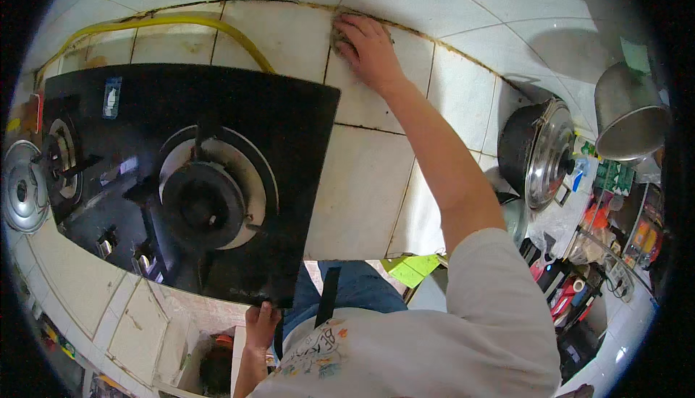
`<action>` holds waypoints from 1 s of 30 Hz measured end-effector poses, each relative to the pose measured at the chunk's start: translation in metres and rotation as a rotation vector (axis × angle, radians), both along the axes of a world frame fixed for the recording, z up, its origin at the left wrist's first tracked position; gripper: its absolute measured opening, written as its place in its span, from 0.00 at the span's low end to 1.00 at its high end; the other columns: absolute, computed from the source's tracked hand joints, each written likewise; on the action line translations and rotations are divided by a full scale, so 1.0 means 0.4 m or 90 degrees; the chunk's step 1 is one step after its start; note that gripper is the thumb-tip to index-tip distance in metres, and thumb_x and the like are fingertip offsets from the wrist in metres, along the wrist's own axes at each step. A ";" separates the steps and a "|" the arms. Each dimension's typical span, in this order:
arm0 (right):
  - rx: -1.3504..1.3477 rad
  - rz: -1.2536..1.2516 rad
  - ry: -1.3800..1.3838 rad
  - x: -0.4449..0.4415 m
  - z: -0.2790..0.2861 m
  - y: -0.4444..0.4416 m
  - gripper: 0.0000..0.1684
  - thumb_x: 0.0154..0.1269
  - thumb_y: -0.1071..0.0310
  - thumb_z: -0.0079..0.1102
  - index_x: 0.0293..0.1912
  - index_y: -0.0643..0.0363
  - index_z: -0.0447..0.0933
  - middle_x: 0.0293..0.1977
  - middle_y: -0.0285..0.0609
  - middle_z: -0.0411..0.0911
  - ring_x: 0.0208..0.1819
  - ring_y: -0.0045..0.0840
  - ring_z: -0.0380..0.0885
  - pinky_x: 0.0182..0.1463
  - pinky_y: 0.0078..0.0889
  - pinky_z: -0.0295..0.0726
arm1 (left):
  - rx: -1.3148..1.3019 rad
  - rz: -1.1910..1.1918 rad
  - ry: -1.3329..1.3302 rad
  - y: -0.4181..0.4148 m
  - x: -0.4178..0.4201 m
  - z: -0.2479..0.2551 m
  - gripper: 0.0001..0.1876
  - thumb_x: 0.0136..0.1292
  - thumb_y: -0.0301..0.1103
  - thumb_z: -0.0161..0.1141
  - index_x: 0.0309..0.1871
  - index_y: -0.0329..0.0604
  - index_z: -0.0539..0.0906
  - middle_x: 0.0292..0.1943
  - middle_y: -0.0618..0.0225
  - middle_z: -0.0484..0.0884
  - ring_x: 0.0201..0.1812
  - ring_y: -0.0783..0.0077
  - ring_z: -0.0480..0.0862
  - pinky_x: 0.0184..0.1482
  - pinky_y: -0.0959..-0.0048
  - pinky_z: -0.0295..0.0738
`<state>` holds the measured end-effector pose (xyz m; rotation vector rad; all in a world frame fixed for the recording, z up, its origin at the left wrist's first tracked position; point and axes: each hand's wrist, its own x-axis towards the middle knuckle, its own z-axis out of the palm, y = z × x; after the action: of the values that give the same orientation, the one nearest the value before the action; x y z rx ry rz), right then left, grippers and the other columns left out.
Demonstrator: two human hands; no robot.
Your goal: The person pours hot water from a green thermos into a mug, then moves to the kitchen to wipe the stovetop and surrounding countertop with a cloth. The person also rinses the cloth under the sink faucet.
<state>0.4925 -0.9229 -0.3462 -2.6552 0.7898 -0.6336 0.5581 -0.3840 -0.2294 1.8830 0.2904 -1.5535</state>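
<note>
At the back of the white tiled counter (358, 191), my right hand (369, 47) presses a dingy scrubbing pad (337, 45) against the tiles by the wall joint. The fingers cover most of the pad. My left hand (259, 324) grips the front edge of a black glass-topped gas stove (304, 142), close to its right corner. The stove carries a round burner (203, 205) and a second burner (64, 159) farther left. Behind it a yellow gas hose (179, 20) arches along the wall and drops behind the stove's rear edge.
To the right stand a dark pot (518, 145) with a shiny lid (545, 153) and a metal vessel (630, 115). Shelves (602, 235) with assorted goods lie beyond. A round metal lid (24, 186) is at far left. Something bright green (412, 270) shows below the counter's front edge.
</note>
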 end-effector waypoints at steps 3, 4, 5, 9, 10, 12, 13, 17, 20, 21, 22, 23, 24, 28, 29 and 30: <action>0.019 0.005 -0.043 -0.047 -0.037 0.072 0.20 0.50 0.77 0.57 0.46 0.55 0.75 0.49 0.43 0.72 0.53 0.39 0.68 0.58 0.38 0.67 | -0.054 0.172 0.074 -0.058 -0.025 0.008 0.16 0.65 0.38 0.55 0.22 0.42 0.71 0.20 0.74 0.70 0.25 0.81 0.68 0.28 0.79 0.62; 0.051 0.013 -0.032 -0.066 -0.008 0.127 0.20 0.50 0.79 0.56 0.45 0.57 0.75 0.48 0.44 0.73 0.52 0.39 0.69 0.58 0.38 0.67 | 0.002 0.199 0.015 -0.073 -0.041 0.008 0.17 0.66 0.39 0.55 0.21 0.44 0.70 0.19 0.75 0.68 0.24 0.81 0.66 0.27 0.79 0.61; 0.081 0.017 -0.020 -0.087 0.018 0.160 0.19 0.50 0.81 0.55 0.45 0.59 0.75 0.47 0.44 0.73 0.52 0.39 0.69 0.57 0.38 0.67 | -0.037 0.193 0.037 -0.079 -0.041 0.009 0.17 0.66 0.40 0.54 0.21 0.44 0.70 0.20 0.75 0.68 0.24 0.81 0.66 0.27 0.79 0.60; 0.134 -0.014 -0.124 -0.126 0.066 0.135 0.19 0.47 0.82 0.54 0.42 0.56 0.76 0.44 0.42 0.75 0.49 0.40 0.71 0.56 0.39 0.68 | -0.117 0.175 0.075 -0.111 -0.039 0.013 0.18 0.66 0.41 0.53 0.22 0.43 0.70 0.21 0.74 0.68 0.25 0.81 0.64 0.27 0.78 0.59; 0.123 -0.042 -0.158 -0.127 0.073 0.092 0.19 0.48 0.82 0.53 0.42 0.57 0.76 0.43 0.43 0.76 0.49 0.40 0.71 0.56 0.39 0.68 | -0.112 0.169 0.075 -0.120 -0.040 0.020 0.18 0.66 0.42 0.53 0.22 0.43 0.70 0.21 0.74 0.68 0.25 0.80 0.65 0.28 0.78 0.59; 0.056 -0.107 -0.137 -0.139 0.062 -0.025 0.17 0.49 0.82 0.52 0.40 0.58 0.77 0.41 0.43 0.77 0.47 0.38 0.71 0.53 0.37 0.70 | -0.103 0.165 0.078 -0.120 -0.037 0.023 0.17 0.66 0.42 0.54 0.23 0.43 0.71 0.22 0.74 0.68 0.26 0.80 0.65 0.28 0.77 0.60; -0.016 -0.087 -0.178 -0.140 0.054 -0.081 0.17 0.49 0.80 0.53 0.40 0.57 0.77 0.41 0.42 0.77 0.47 0.39 0.71 0.53 0.38 0.70 | -0.098 0.170 0.080 -0.117 -0.032 0.025 0.17 0.66 0.42 0.54 0.23 0.42 0.71 0.22 0.73 0.68 0.26 0.79 0.65 0.29 0.77 0.60; 0.029 -0.105 -0.102 -0.132 -0.021 -0.013 0.14 0.51 0.79 0.54 0.40 0.57 0.77 0.41 0.40 0.77 0.46 0.38 0.71 0.53 0.36 0.69 | -0.095 0.079 -0.020 -0.155 -0.037 0.042 0.17 0.66 0.42 0.55 0.24 0.42 0.72 0.22 0.72 0.69 0.26 0.79 0.67 0.30 0.76 0.62; 0.080 -0.038 -0.089 -0.152 0.013 0.104 0.13 0.52 0.79 0.54 0.39 0.57 0.77 0.41 0.40 0.77 0.45 0.38 0.71 0.54 0.36 0.68 | -0.080 0.182 0.036 -0.183 -0.052 0.048 0.18 0.66 0.42 0.54 0.21 0.42 0.70 0.21 0.72 0.69 0.26 0.79 0.67 0.30 0.76 0.64; 0.111 -0.017 -0.075 -0.173 0.025 0.135 0.13 0.52 0.79 0.54 0.39 0.57 0.78 0.41 0.39 0.77 0.46 0.38 0.71 0.54 0.36 0.67 | -0.087 0.153 0.033 -0.182 -0.046 0.037 0.18 0.66 0.41 0.54 0.21 0.42 0.70 0.21 0.72 0.69 0.25 0.79 0.68 0.30 0.76 0.64; 0.139 -0.006 -0.072 -0.193 0.034 0.164 0.13 0.53 0.80 0.54 0.39 0.57 0.78 0.40 0.39 0.76 0.45 0.37 0.71 0.53 0.36 0.68 | -0.096 0.129 0.028 -0.175 -0.043 0.016 0.19 0.66 0.41 0.54 0.20 0.42 0.69 0.20 0.72 0.70 0.25 0.79 0.68 0.30 0.76 0.64; 0.168 0.004 -0.070 -0.218 0.042 0.193 0.14 0.53 0.80 0.54 0.40 0.56 0.77 0.40 0.39 0.76 0.45 0.36 0.71 0.52 0.35 0.69 | -0.105 0.104 0.021 -0.171 -0.044 0.013 0.19 0.66 0.41 0.53 0.19 0.43 0.69 0.20 0.71 0.70 0.25 0.79 0.68 0.30 0.76 0.65; 0.196 0.018 -0.070 -0.226 0.052 0.205 0.14 0.53 0.80 0.53 0.40 0.56 0.77 0.40 0.40 0.76 0.44 0.35 0.72 0.51 0.34 0.70 | -0.130 0.131 0.038 -0.191 -0.046 0.016 0.20 0.67 0.41 0.53 0.19 0.42 0.69 0.20 0.71 0.70 0.25 0.79 0.68 0.29 0.77 0.65; 0.334 -0.207 -0.208 -0.265 0.147 0.151 0.11 0.57 0.77 0.52 0.40 0.56 0.78 0.37 0.41 0.77 0.43 0.34 0.73 0.46 0.31 0.74 | -0.156 0.177 0.071 -0.187 -0.057 0.006 0.13 0.67 0.41 0.53 0.33 0.41 0.74 0.26 0.73 0.69 0.29 0.81 0.67 0.32 0.79 0.65; 0.234 -0.215 -0.236 -0.298 0.125 0.095 0.11 0.59 0.77 0.53 0.41 0.56 0.78 0.36 0.41 0.77 0.42 0.32 0.73 0.46 0.30 0.74 | -0.153 0.180 0.067 -0.190 -0.057 0.004 0.15 0.67 0.41 0.53 0.28 0.41 0.72 0.24 0.72 0.70 0.28 0.80 0.68 0.31 0.78 0.65; 0.132 -0.204 -0.250 -0.320 0.132 0.052 0.09 0.61 0.74 0.52 0.41 0.57 0.78 0.37 0.42 0.78 0.43 0.32 0.73 0.45 0.29 0.74 | -0.149 0.193 0.056 -0.190 -0.061 0.000 0.17 0.67 0.41 0.53 0.24 0.41 0.70 0.23 0.70 0.70 0.27 0.79 0.69 0.31 0.77 0.66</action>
<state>0.3647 -0.9021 -0.2933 -2.1375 1.0980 -1.0495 0.5338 -0.4601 -0.2295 1.5159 0.3943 -1.3988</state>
